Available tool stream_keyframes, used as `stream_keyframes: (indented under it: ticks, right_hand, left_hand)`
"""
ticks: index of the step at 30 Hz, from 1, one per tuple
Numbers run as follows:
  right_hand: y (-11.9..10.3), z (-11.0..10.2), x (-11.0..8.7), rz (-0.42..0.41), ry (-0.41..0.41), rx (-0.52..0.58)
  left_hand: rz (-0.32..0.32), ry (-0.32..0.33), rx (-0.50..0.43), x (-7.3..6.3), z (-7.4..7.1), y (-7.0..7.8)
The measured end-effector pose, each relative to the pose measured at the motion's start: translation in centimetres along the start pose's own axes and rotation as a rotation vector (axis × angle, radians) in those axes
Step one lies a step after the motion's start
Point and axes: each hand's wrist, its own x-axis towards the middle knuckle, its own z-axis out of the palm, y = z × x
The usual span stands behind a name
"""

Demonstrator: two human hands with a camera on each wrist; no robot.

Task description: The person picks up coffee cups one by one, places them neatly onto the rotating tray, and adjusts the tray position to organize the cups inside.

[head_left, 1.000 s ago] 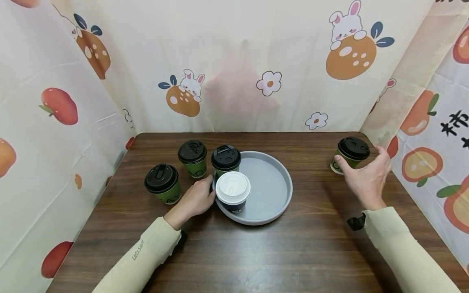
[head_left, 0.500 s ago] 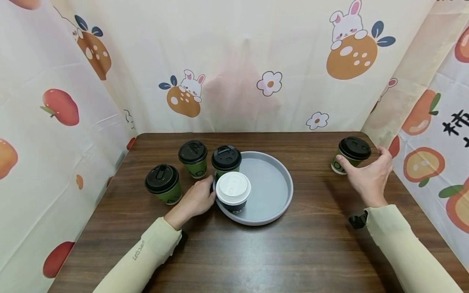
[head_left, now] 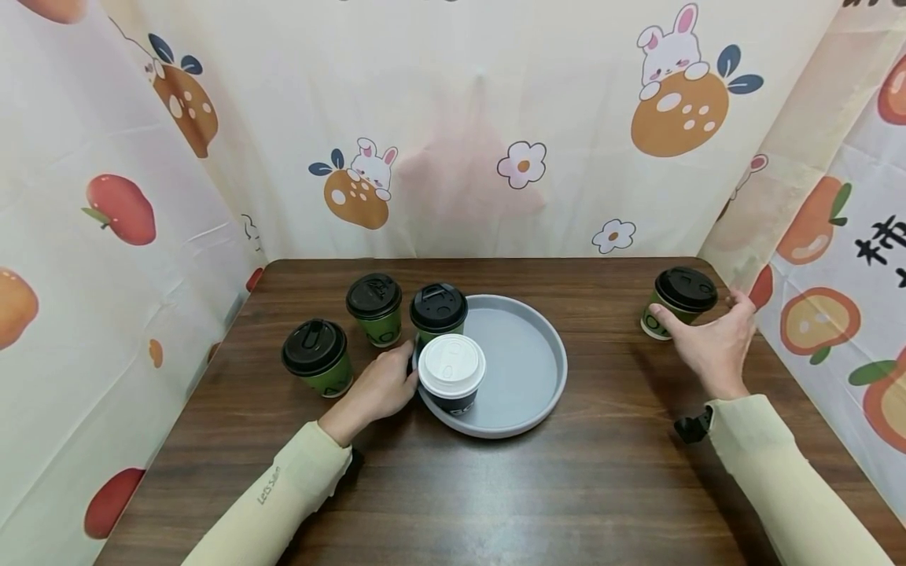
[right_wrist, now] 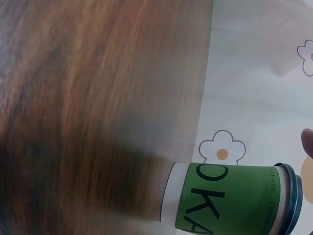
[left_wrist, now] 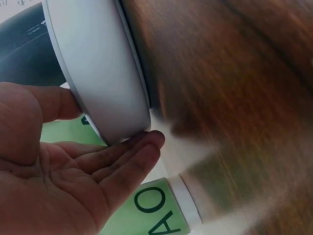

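Observation:
My left hand (head_left: 382,385) pinches the left rim of a round grey tray (head_left: 527,417), thumb over the rim and fingers beneath, as the left wrist view shows. A dark cup with a white lid (head_left: 451,369) stands in the tray. Behind it, a green cup with a black lid (head_left: 439,306) appears to stand at the tray's left side, its base hidden. My right hand (head_left: 715,346) is spread beside another black-lidded green cup (head_left: 683,295) at the far right. Its thumb overlaps that cup in the head view. In the right wrist view a fingertip (right_wrist: 307,142) shows apart from the cup.
Two more black-lidded green cups, a rear one (head_left: 375,306) and a nearer one (head_left: 318,358), stand left of the tray beside my left hand. Printed curtains (head_left: 453,102) rise behind and along both sides of the brown wooden table (head_left: 495,503).
The whole head view has shifted slightly. Both hands, the tray and the cups otherwise keep their places.

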Motion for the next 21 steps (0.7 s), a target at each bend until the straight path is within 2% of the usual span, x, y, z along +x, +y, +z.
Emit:
stream_keyframes:
  ticks: [9, 21]
  right_hand:
    - [0.3, 0.1, 0.5, 0.054, -0.029, -0.015]
    - [1.2, 0.3, 1.4, 0.136, -0.129, -0.027]
  left_hand:
    - [0.006, 0.003, 0.005, 0.0, 0.0, 0.0]
    - [0.001, -0.003, 0.007, 0.0, 0.0, 0.0]
